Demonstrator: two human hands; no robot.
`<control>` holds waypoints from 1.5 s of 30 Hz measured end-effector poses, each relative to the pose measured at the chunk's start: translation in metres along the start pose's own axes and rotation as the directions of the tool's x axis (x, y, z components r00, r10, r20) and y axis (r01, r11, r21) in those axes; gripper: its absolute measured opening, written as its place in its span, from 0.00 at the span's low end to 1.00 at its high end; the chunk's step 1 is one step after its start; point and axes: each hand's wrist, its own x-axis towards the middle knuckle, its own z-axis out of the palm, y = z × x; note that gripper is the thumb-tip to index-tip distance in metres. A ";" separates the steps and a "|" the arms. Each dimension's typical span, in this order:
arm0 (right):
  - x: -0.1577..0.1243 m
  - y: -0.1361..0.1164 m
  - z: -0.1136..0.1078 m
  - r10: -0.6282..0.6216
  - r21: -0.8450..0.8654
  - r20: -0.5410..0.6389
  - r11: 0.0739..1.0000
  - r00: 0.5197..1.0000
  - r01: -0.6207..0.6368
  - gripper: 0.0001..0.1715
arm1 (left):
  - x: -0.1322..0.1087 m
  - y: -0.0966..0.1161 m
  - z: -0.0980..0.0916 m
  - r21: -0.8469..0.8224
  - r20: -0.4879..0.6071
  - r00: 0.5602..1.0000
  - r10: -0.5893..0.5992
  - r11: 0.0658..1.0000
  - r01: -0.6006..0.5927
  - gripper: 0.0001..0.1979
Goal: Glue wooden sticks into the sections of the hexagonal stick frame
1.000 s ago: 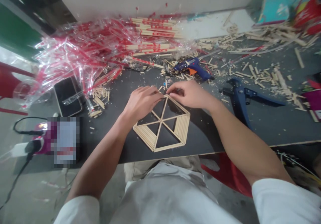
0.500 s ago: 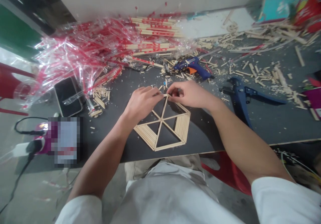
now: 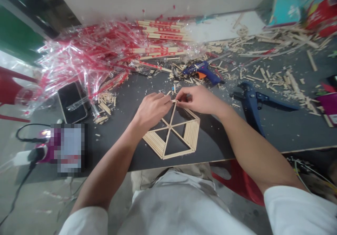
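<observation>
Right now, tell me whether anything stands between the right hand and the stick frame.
Nothing visible does: the right hand is at the far corner of the stick frame. The left hand is beside it; the glue gun lies farther back.

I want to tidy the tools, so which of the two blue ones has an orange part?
The glue gun, just beyond the right hand: its trigger is orange, while the cutter shows no orange.

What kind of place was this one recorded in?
Probably a small craft workspace, at home or in a workshop; I can't tell which. The dark table has a glue gun and a blue cutter on it, with cut sticks scattered around them.
</observation>
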 end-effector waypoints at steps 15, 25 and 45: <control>0.002 -0.002 0.001 0.153 0.091 -0.052 0.985 0.987 -0.148 0.08 | 0.005 0.003 0.001 0.016 0.020 0.999 -0.027 1.000 0.027 0.12; 0.001 -0.007 0.007 0.217 0.084 -0.120 0.974 0.969 -0.208 0.10 | -0.006 -0.016 -0.011 -0.282 0.070 0.988 -0.139 0.947 0.153 0.13; 0.003 -0.010 0.014 0.187 0.135 -0.167 0.977 0.968 -0.165 0.07 | -0.009 -0.011 -0.029 -0.066 0.170 0.978 -0.125 0.988 0.138 0.13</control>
